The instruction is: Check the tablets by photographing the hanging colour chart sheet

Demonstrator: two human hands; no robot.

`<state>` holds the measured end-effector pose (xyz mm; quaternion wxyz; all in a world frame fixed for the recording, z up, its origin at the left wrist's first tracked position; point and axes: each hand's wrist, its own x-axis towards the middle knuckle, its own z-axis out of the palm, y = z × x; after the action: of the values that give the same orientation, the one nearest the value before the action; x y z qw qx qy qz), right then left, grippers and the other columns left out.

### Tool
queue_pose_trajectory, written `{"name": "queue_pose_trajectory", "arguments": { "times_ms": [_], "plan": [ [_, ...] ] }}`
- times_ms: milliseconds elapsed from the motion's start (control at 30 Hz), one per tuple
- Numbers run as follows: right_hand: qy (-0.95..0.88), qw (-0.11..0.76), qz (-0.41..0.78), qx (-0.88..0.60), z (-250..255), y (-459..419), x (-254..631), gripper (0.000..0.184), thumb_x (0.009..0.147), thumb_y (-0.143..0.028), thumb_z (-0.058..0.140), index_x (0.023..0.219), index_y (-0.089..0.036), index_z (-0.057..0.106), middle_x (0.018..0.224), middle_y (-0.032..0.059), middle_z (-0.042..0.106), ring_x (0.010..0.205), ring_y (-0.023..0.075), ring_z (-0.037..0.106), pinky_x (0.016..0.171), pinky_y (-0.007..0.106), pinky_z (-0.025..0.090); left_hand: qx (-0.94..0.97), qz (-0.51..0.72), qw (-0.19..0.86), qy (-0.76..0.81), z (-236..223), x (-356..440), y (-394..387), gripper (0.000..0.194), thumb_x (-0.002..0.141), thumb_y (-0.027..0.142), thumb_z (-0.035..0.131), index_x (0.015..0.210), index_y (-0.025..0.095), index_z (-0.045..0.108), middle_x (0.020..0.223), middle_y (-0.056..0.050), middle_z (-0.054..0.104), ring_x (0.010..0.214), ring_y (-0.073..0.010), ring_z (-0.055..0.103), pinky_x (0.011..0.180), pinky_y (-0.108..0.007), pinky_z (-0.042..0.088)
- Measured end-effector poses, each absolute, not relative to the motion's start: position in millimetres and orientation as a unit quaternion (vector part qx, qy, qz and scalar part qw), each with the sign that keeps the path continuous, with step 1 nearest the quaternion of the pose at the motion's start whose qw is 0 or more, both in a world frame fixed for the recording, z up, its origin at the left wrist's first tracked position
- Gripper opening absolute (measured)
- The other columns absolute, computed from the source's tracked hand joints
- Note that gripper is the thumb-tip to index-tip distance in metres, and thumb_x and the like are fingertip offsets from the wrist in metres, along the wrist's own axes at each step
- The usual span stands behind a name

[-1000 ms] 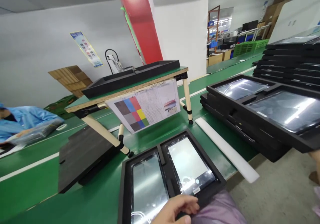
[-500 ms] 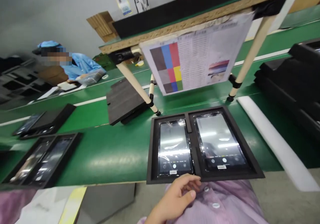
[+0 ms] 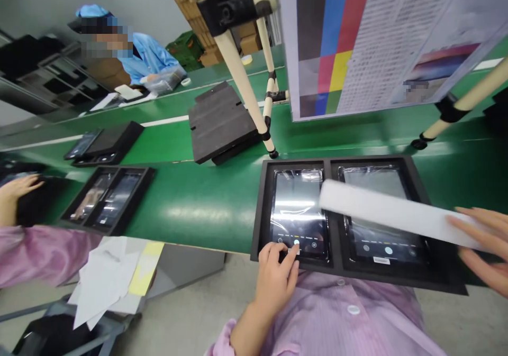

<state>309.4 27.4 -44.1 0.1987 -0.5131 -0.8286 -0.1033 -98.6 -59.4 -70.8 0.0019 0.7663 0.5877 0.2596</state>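
Note:
A black foam tray [image 3: 334, 271] lies in front of me with two tablets in its compartments, a left tablet [image 3: 297, 197] and a right tablet [image 3: 377, 245], both showing a camera-like screen. My left hand [image 3: 277, 274] rests at the tray's near edge, fingers apart, fingertips touching the lower part of the left tablet. From the right, my right hand [image 3: 482, 242] grips one end of a long white strip [image 3: 389, 212], probably foam. The strip extends leftward above the right tablet and hides part of its screen.
A framed colour chart [image 3: 329, 49] hangs from a pipe stand [image 3: 242, 81] behind the tray. Black foam trays [image 3: 222, 123] are stacked beyond. Left are another tray with two devices [image 3: 109, 200], a co-worker's hand [image 3: 18, 189] and papers [image 3: 105, 276]. A person in blue [image 3: 146, 60] sits across.
The white strip has left the table at the right and is now held over the right tablet by my right hand. My left hand has moved onto the left tablet's lower edge. The view has shifted.

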Motion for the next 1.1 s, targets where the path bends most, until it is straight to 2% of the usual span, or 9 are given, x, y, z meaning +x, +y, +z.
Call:
{"name": "queue_pose_trajectory", "arguments": {
  "times_ms": [100, 267, 467, 600, 733, 867, 1000, 1100],
  "plan": [
    [-0.884, 0.202, -0.140, -0.399, -37.6, 60.2, 297.4, 0.031, 0.092, -0.023, 0.043, 0.116, -0.029, 0.062, 0.103, 0.0083, 0.069, 0.084, 0.0272, 0.064, 0.070, 0.040, 0.044, 0.770, 0.235, -0.011, 0.593, -71.6, -100.4, -61.7, 0.035, 0.092, 0.018, 0.049, 0.120, 0.022, 0.068, 0.096, -0.008, 0.059, 0.097, -0.0230, 0.050, 0.087, -0.036, 0.047],
    [-0.873, 0.181, -0.099, -0.443, -51.7, 84.2, 299.7, 0.034, 0.094, -0.030, 0.040, 0.097, -0.030, 0.074, 0.098, 0.0045, 0.072, 0.084, 0.0231, 0.066, 0.070, 0.037, 0.046, 0.752, 0.196, -0.005, 0.630, -78.4, -97.7, -66.9, 0.034, 0.091, 0.028, 0.054, 0.122, 0.027, 0.069, 0.101, -0.009, 0.056, 0.098, -0.0240, 0.047, 0.088, -0.037, 0.043],
    [-0.847, 0.208, -0.050, -0.487, -61.5, 74.9, 297.2, 0.033, 0.092, -0.031, 0.042, 0.096, -0.028, 0.075, 0.102, 0.0082, 0.071, 0.087, 0.0273, 0.066, 0.073, 0.042, 0.045, 0.723, 0.239, -0.044, 0.647, -89.6, -94.6, -75.0, 0.038, 0.094, 0.032, 0.049, 0.126, 0.028, 0.068, 0.104, -0.010, 0.049, 0.099, -0.0241, 0.046, 0.089, -0.039, 0.040],
    [-0.804, 0.210, -0.022, -0.556, -61.5, 68.3, 286.5, 0.034, 0.089, -0.031, 0.041, 0.092, -0.028, 0.075, 0.102, 0.0098, 0.070, 0.095, 0.0311, 0.065, 0.078, 0.047, 0.043, 0.734, 0.194, -0.057, 0.648, -86.8, -93.7, -74.8, 0.037, 0.091, 0.038, 0.058, 0.125, 0.032, 0.069, 0.107, -0.009, 0.050, 0.100, -0.0254, 0.043, 0.088, -0.038, 0.038],
    [-0.779, 0.218, -0.002, -0.588, -60.1, 65.0, 281.2, 0.032, 0.087, -0.032, 0.042, 0.089, -0.030, 0.074, 0.102, 0.0074, 0.070, 0.097, 0.0307, 0.065, 0.080, 0.047, 0.043, 0.735, 0.158, -0.052, 0.657, -82.5, -91.6, -76.1, 0.044, 0.087, 0.046, 0.064, 0.129, 0.032, 0.067, 0.107, -0.010, 0.052, 0.099, -0.0262, 0.042, 0.086, -0.038, 0.037],
    [-0.793, 0.221, -0.028, -0.567, -59.4, 65.9, 280.7, 0.034, 0.091, -0.031, 0.039, 0.093, -0.026, 0.073, 0.104, 0.0101, 0.070, 0.096, 0.0314, 0.066, 0.076, 0.046, 0.043, 0.776, 0.230, -0.061, 0.583, -81.7, -77.2, -73.9, 0.043, 0.090, 0.047, 0.056, 0.127, 0.028, 0.068, 0.099, -0.009, 0.053, 0.097, -0.0251, 0.043, 0.088, -0.038, 0.036],
    [-0.801, 0.238, -0.057, -0.546, -60.2, 66.3, 278.8, 0.036, 0.091, -0.027, 0.040, 0.092, -0.018, 0.075, 0.101, 0.0148, 0.071, 0.092, 0.0344, 0.066, 0.073, 0.048, 0.044, 0.819, 0.261, -0.034, 0.511, -78.4, -45.5, -54.8, 0.038, 0.092, 0.050, 0.053, 0.121, 0.032, 0.070, 0.097, -0.007, 0.055, 0.095, -0.0232, 0.043, 0.087, -0.036, 0.035],
    [-0.788, 0.231, -0.045, -0.568, -62.6, 63.1, 277.5, 0.035, 0.087, -0.020, 0.042, 0.093, -0.021, 0.077, 0.106, 0.0115, 0.071, 0.097, 0.0327, 0.066, 0.080, 0.049, 0.045, 0.853, 0.242, -0.002, 0.461, -74.2, -17.1, -36.8, 0.040, 0.092, 0.054, 0.056, 0.124, 0.033, 0.068, 0.101, -0.007, 0.055, 0.099, -0.0240, 0.041, 0.091, -0.037, 0.033]
  ]
}}
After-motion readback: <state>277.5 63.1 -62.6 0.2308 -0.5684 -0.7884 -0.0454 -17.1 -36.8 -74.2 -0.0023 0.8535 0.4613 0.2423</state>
